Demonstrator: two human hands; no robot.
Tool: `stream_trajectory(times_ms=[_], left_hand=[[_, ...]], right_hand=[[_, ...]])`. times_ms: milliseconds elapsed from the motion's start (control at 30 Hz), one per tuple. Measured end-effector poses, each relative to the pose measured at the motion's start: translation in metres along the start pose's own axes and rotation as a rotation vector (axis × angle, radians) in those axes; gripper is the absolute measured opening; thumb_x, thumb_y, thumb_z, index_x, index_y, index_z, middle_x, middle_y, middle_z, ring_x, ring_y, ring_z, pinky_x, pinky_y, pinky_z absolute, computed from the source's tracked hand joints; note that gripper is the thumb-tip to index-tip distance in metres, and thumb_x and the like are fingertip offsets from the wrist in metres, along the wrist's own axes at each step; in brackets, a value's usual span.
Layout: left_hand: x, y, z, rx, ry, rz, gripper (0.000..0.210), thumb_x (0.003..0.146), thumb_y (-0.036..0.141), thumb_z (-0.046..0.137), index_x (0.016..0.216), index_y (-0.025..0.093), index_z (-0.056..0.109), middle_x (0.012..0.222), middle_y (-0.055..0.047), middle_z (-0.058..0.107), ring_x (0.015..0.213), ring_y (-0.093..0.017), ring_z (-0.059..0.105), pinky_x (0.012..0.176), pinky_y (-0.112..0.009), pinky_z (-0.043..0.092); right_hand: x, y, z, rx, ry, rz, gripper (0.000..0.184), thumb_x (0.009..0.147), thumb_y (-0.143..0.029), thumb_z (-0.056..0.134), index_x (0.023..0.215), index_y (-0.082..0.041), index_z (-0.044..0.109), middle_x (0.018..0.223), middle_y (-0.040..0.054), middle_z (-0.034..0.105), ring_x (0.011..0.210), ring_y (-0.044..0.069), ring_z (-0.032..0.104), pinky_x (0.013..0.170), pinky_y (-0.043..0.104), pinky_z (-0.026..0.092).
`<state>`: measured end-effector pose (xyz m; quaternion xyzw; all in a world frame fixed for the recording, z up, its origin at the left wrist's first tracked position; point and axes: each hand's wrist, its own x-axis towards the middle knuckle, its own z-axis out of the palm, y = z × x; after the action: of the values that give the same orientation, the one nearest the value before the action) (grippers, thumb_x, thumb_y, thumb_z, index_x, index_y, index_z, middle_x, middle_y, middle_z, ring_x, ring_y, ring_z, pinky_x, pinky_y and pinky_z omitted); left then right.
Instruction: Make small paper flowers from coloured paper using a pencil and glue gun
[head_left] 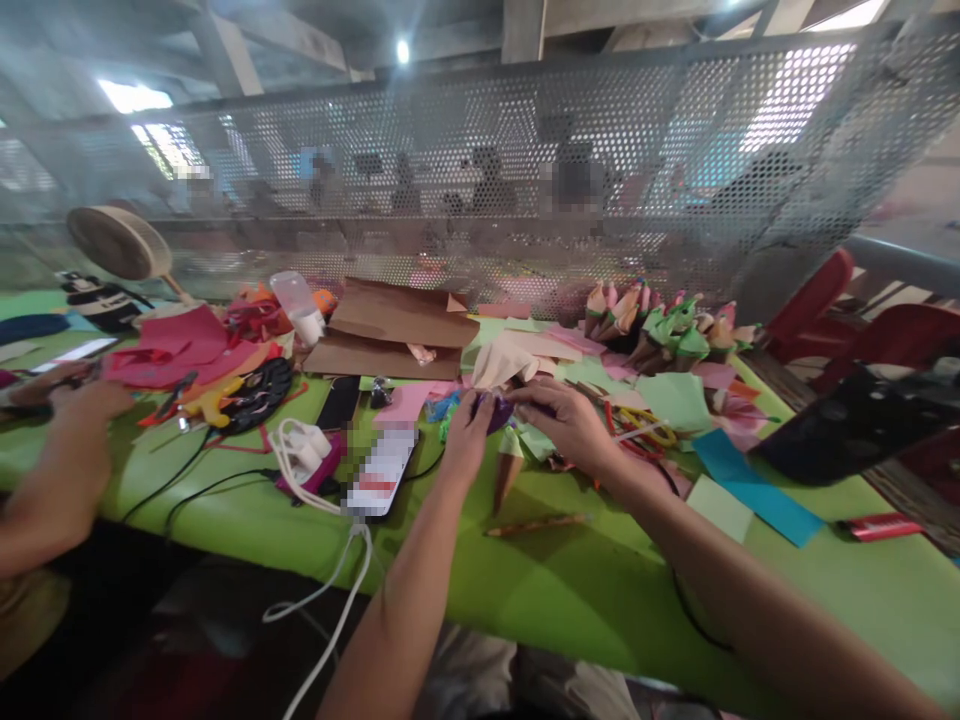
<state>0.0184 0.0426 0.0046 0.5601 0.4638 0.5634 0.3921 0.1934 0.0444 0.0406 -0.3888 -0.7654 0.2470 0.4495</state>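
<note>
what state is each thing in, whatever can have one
Purple piece, held in left hand
Near phone, screen lit
Black phone, screen dark
White plugs, pushed into purple block
Pencil, lying flat
Brown paper, folded
Paper cones, bunched together
Fan, unclear whether running

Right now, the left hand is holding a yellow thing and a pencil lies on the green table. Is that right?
Not quite: the head view shows the left hand holding a purple thing, not yellow. A pencil does lie on the green table.
</note>
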Motion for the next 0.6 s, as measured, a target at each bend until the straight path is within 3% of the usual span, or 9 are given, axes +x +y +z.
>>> stream_trajectory(times_ms=[133, 300, 467, 600], left_hand=[[0.001, -0.001, 0.000, 0.002, -0.024, 0.017, 0.025, 0.098, 0.044, 0.056, 0.094, 0.022, 0.066, 0.099, -0.004, 0.071, 0.100, -0.020, 0.065, 0.097, -0.031, 0.051], [0.000, -0.004, 0.002, 0.012, -0.014, -0.004, 0.022, 0.099, 0.041, 0.055, 0.094, 0.022, 0.065, 0.100, -0.004, 0.071, 0.101, -0.019, 0.066, 0.096, -0.030, 0.052], [0.000, -0.004, 0.003, -0.003, 0.001, -0.028, 0.023, 0.096, 0.044, 0.061, 0.094, 0.022, 0.065, 0.095, -0.003, 0.071, 0.094, -0.018, 0.065, 0.091, -0.029, 0.052], [0.017, -0.013, -0.001, 0.140, 0.205, -0.076, 0.019, 0.089, 0.038, 0.070, 0.096, 0.022, 0.063, 0.096, -0.003, 0.071, 0.093, -0.018, 0.066, 0.088, -0.030, 0.051]], right_hand=[[-0.004, -0.001, 0.001, -0.193, 0.016, -0.096, 0.026, 0.092, -0.023, 0.059, 0.101, -0.027, 0.083, 0.093, 0.0092, 0.072, 0.088, 0.025, 0.067, 0.080, 0.036, 0.052], [-0.004, -0.006, -0.007, -0.205, -0.001, -0.089, 0.024, 0.097, -0.029, 0.059, 0.104, -0.028, 0.082, 0.098, 0.0090, 0.074, 0.092, 0.026, 0.069, 0.082, 0.036, 0.052], [0.001, 0.000, -0.004, 0.038, -0.026, -0.021, 0.022, 0.094, -0.041, 0.065, 0.091, -0.026, 0.081, 0.087, 0.0071, 0.072, 0.085, 0.024, 0.065, 0.078, 0.037, 0.051], [0.004, 0.003, -0.003, 0.400, 0.073, 0.198, 0.033, 0.090, -0.055, 0.070, 0.095, -0.024, 0.079, 0.068, 0.0007, 0.059, 0.061, 0.016, 0.049, 0.058, 0.031, 0.040]])
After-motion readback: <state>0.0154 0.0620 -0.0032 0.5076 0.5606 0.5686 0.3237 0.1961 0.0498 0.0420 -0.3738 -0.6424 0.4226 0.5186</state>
